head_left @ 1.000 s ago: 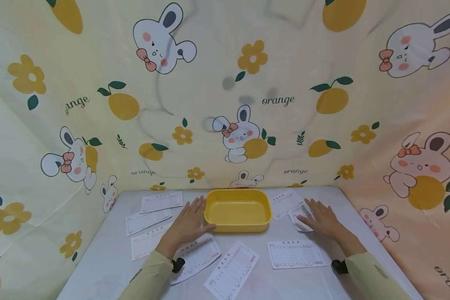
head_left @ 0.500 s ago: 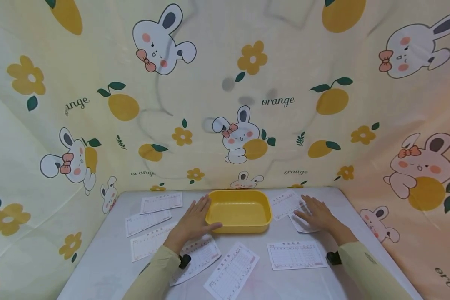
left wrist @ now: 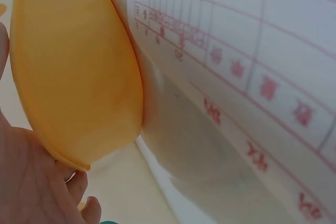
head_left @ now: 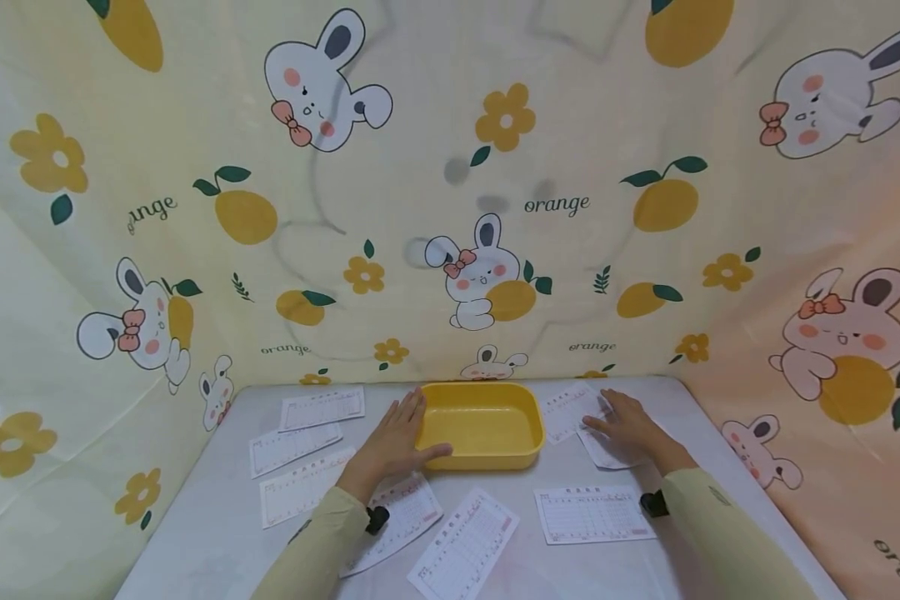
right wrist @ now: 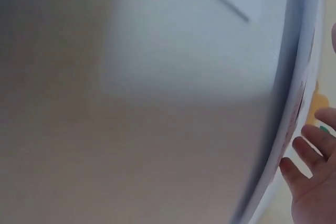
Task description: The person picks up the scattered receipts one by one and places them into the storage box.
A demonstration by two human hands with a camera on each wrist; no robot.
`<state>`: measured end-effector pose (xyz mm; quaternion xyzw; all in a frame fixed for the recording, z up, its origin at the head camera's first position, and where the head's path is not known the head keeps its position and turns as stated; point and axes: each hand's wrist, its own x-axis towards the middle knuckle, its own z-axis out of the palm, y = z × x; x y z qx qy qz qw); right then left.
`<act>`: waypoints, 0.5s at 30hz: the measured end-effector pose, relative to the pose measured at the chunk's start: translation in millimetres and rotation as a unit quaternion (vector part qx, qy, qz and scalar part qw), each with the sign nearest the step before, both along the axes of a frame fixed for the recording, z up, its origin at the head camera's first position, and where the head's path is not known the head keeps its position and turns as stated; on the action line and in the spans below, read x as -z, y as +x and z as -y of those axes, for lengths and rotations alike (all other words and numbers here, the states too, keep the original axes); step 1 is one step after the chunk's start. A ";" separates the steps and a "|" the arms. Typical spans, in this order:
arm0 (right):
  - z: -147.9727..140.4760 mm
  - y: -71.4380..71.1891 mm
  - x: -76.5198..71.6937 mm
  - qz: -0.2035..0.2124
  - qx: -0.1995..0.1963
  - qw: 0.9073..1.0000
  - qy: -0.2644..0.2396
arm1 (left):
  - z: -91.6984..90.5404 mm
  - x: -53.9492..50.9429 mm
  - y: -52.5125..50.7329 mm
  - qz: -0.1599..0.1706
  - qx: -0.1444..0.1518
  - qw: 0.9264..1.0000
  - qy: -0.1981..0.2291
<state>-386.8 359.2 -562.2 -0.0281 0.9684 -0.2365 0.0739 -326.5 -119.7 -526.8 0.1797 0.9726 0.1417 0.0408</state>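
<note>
A shallow yellow plastic tray (head_left: 487, 462) stands at the back middle of the table. My left hand (head_left: 392, 443) lies along its left side, fingers extended, thumb by the front corner. In the left wrist view this hand (left wrist: 31, 182) touches the rim of the tray (left wrist: 79, 72). My right hand (head_left: 632, 427) is over two overlapping printed paper slips at the back right: a rear slip (head_left: 562, 415) and a front slip (head_left: 600, 452), partly hidden. In the right wrist view the fingers (right wrist: 310, 153) are spread and slightly bent beside a paper edge; contact is unclear.
Printed slips lie around: several at the left, including a top-left slip (head_left: 322, 409), one slip (head_left: 465, 546) at front middle, another (head_left: 592, 514) at front right. A slip (head_left: 401, 521) sits below my left wrist. A patterned curtain (head_left: 390, 167) closes off the back and sides.
My left hand has shifted slightly right against the tray, which moved a little to the right at its left edge. My right hand has moved slightly left over the slips.
</note>
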 end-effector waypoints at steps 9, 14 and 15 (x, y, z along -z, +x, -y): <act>3.8 -5.6 -3.8 -0.002 0.026 1.000 -0.005 | -5.3 1.3 -3.2 0.001 -0.006 1.000 0.009; 7.3 -9.1 -4.6 -0.002 0.051 0.999 -0.005 | -6.2 0.7 -2.3 0.005 -0.010 1.000 0.022; 8.8 -10.0 -4.6 -0.004 0.054 0.999 -0.005 | -6.0 1.3 -2.2 0.006 -0.013 1.000 0.022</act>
